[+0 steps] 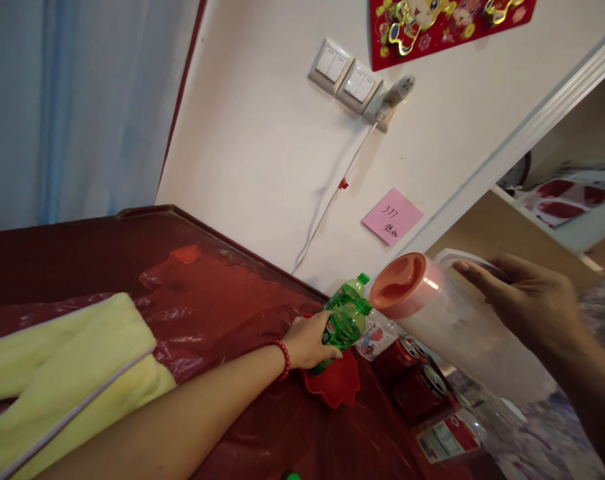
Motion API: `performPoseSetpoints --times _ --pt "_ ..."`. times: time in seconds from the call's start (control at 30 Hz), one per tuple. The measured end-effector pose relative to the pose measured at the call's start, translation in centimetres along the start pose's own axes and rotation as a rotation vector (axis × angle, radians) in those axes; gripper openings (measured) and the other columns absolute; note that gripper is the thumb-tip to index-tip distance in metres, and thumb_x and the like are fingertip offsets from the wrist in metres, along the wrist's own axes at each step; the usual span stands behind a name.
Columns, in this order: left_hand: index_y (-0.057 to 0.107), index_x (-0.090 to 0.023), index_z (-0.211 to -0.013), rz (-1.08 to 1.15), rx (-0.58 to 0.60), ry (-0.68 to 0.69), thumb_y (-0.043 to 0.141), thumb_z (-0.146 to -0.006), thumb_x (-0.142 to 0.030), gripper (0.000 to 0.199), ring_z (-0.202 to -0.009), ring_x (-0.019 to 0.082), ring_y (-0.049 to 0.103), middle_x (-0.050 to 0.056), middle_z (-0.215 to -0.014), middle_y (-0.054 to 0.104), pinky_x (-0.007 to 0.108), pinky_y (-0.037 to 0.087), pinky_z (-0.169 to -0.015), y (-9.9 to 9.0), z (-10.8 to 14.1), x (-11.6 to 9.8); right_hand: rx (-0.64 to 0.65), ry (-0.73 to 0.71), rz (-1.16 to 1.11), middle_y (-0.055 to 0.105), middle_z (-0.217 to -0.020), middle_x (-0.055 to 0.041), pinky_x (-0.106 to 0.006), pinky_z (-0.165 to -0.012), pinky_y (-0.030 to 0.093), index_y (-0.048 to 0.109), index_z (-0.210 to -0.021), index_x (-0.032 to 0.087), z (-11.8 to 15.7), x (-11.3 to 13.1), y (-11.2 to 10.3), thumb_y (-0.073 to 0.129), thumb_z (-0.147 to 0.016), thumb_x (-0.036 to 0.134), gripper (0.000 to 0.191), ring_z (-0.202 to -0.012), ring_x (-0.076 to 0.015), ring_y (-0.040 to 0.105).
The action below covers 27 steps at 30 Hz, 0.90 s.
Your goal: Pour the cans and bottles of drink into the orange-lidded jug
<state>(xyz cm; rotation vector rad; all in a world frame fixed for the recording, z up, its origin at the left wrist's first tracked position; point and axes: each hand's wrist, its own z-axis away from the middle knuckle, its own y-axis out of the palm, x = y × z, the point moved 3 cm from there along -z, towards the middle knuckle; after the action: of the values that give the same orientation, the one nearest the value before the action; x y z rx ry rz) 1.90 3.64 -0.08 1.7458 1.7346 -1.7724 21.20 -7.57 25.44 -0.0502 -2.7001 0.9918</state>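
Note:
My left hand (308,341), with a red bead bracelet at the wrist, is wrapped round a green plastic bottle (346,325) with a green cap. That bottle is upright over a red scalloped dish (338,387); whether it touches the dish is hidden. A second green bottle (349,291) stands just behind it. On the right, my right hand (519,293) grips the white handle of a translucent plastic pitcher (462,333) with an orange lid (399,283). The pitcher is tilted, its lid toward the bottles, above several cans.
Red cans (425,393) and a clear labelled container (449,437) stand at the table's right side. A folded yellow towel (82,360) lies left on the red-covered table (262,427). Behind, the wall (252,147) carries switches (345,77), a plugged-in cord (327,207) and a pink note (393,217).

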Motion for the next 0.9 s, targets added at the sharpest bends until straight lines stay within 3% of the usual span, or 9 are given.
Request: performPoseSetpoints --times 0.9 --pt "0.053 -0.022 -0.136 -0.004 0.000 -0.006 0.079 -0.072 -0.049 0.074 -0.117 0.037 0.066 0.009 -0.130 0.070 0.044 0.051 -0.099 -0.02 0.03 -0.04 0.012 0.035 0.023 0.053 -0.058 0.0012 -0.030 -0.049 0.029 0.074 -0.081 0.023 -0.05 0.57 -0.01 0.063 -0.061 0.081 0.063 -0.056 -0.0172 0.043"
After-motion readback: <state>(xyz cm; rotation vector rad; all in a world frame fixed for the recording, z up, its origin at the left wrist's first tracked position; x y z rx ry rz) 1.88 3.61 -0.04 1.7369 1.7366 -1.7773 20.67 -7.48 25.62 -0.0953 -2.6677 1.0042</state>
